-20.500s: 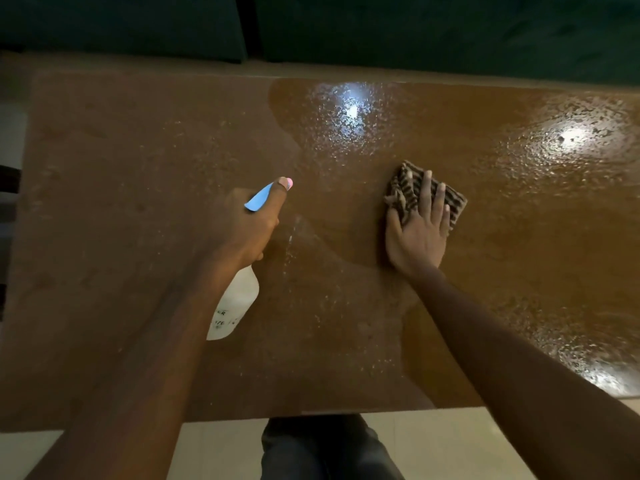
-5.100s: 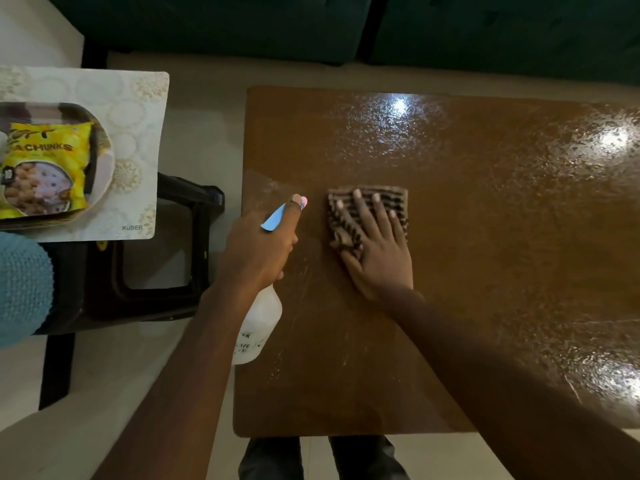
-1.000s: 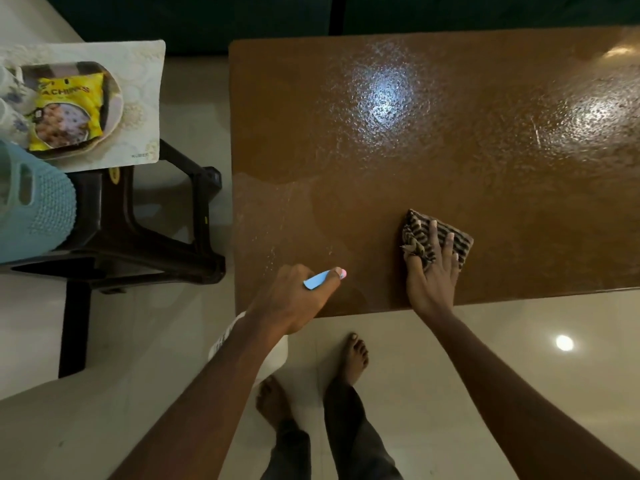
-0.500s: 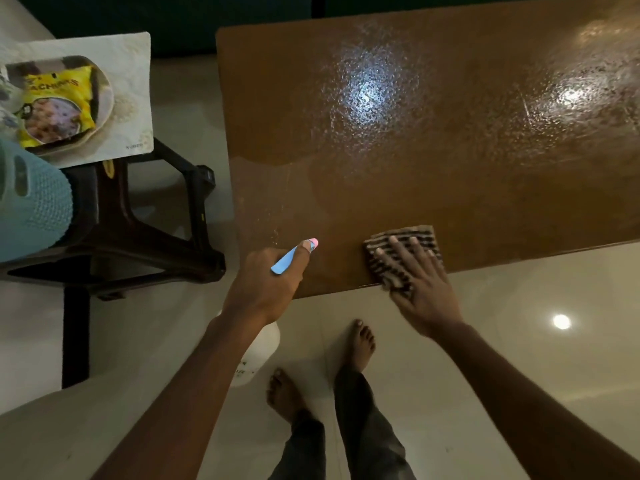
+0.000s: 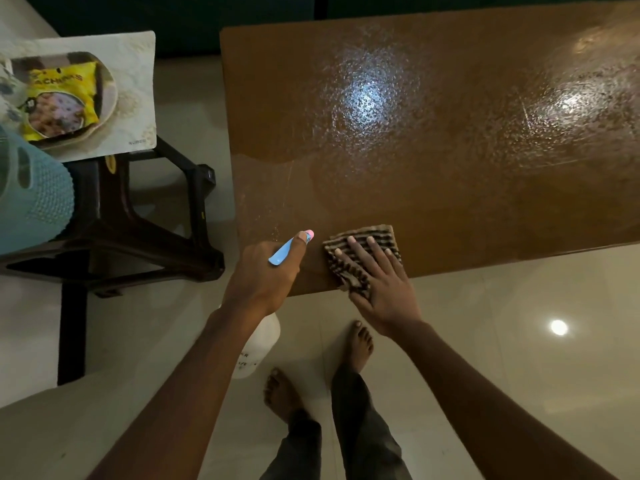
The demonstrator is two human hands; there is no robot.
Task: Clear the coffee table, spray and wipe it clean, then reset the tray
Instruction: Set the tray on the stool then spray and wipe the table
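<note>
1. One coffee table, wet and shining, two light glares on top
2. One striped cloth at the table's 7 o'clock edge, pressed flat under the right hand, fingers straight and spread
3. One spray bottle at 9 o'clock of the cloth, clamped in the left hand, fingers curled round its neck
4. Off at 10 o'clock: one tray on one dark stool, one yellow snack packet in a dish on it

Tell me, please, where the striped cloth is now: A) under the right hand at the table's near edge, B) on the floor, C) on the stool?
A: the right hand presses the striped cloth flat at the coffee table near edge.
</note>
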